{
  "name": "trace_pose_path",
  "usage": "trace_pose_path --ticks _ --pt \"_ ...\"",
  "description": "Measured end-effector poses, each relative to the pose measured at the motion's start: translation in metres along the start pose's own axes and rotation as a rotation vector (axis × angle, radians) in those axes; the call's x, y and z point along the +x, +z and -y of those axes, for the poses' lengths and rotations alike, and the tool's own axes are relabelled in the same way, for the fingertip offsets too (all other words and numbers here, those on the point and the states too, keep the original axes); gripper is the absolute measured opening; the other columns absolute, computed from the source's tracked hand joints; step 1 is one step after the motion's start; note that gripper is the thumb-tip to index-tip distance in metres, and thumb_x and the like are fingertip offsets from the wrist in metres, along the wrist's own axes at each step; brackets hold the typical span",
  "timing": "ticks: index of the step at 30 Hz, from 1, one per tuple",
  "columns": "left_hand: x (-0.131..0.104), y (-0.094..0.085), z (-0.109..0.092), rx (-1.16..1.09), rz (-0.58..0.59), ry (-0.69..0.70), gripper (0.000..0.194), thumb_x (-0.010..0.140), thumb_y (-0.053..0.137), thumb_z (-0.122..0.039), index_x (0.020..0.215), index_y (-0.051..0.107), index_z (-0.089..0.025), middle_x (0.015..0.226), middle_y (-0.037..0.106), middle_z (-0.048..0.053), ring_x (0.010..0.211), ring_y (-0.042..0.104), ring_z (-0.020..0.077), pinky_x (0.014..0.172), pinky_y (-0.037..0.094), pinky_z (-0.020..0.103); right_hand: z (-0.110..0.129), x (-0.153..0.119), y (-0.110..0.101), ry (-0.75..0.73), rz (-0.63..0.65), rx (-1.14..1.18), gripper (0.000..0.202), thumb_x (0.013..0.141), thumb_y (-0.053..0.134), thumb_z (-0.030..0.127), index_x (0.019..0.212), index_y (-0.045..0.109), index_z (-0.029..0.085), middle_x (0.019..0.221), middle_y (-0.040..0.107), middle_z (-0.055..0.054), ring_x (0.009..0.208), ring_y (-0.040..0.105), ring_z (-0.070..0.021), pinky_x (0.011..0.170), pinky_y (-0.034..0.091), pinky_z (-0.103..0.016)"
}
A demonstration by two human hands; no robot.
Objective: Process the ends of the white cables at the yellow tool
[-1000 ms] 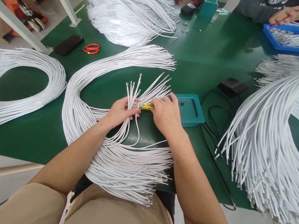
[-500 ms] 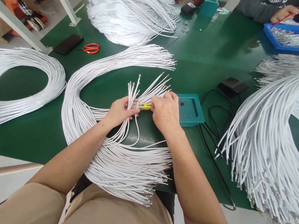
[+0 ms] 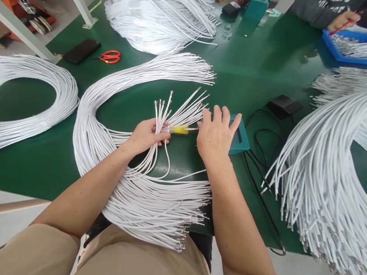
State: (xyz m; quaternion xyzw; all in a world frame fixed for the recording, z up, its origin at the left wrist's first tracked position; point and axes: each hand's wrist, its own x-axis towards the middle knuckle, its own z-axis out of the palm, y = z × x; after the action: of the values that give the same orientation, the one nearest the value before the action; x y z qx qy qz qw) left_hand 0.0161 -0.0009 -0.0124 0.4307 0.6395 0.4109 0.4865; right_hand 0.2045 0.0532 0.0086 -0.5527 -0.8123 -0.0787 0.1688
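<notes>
My left hand (image 3: 147, 138) is closed around a small bunch of white wires (image 3: 163, 112) whose metal-tipped ends point up. A yellow-sleeved piece (image 3: 180, 130) with a thin metal shaft reaches from beside those wires toward my right hand (image 3: 217, 131). My right hand has its fingers spread, partly over a teal tray-like box (image 3: 242, 142); whether it touches the metal shaft I cannot tell. Behind the bunch, more wire ends (image 3: 190, 109) fan out. A large curved bundle of white wires (image 3: 85, 128) loops around the left, its near ends lying in front of me.
White wire bundles lie at left (image 3: 54, 108), right (image 3: 328, 176) and back (image 3: 153, 10). Red-handled scissors (image 3: 110, 56) and a dark flat case (image 3: 81, 50) sit at back left. Black cables (image 3: 261, 191) run by the teal box. A co-worker's hands are by a blue tray (image 3: 338, 54).
My right hand has let go of the yellow-sleeved piece, moved right and spread its fingers. My left hand has kept its hold on the wires.
</notes>
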Motion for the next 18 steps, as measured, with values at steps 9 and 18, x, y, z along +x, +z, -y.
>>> trace_pose_path --ticks 9,18 --pt "-0.003 -0.013 0.001 -0.110 -0.029 0.113 0.051 0.065 0.080 -0.036 0.108 0.061 -0.016 0.071 0.069 0.002 0.065 0.067 0.0158 0.055 0.048 0.023 0.005 0.001 -0.011 -0.064 -0.027 0.220 0.030 0.095 0.043 0.026 0.116 0.060 0.014 0.122 0.061 -0.016 0.117 0.049 -0.0297 0.105 0.029 -0.050" --pt "-0.007 -0.013 -0.003 -0.197 0.026 0.126 0.053 0.065 0.081 -0.032 0.114 0.064 -0.018 0.074 0.064 -0.001 0.063 0.058 0.0103 0.063 0.047 0.024 0.054 -0.024 -0.041 -0.715 0.427 0.547 0.021 0.091 0.051 0.021 0.083 0.070 0.014 0.088 0.070 -0.010 0.091 0.059 -0.0203 0.079 0.041 -0.032"
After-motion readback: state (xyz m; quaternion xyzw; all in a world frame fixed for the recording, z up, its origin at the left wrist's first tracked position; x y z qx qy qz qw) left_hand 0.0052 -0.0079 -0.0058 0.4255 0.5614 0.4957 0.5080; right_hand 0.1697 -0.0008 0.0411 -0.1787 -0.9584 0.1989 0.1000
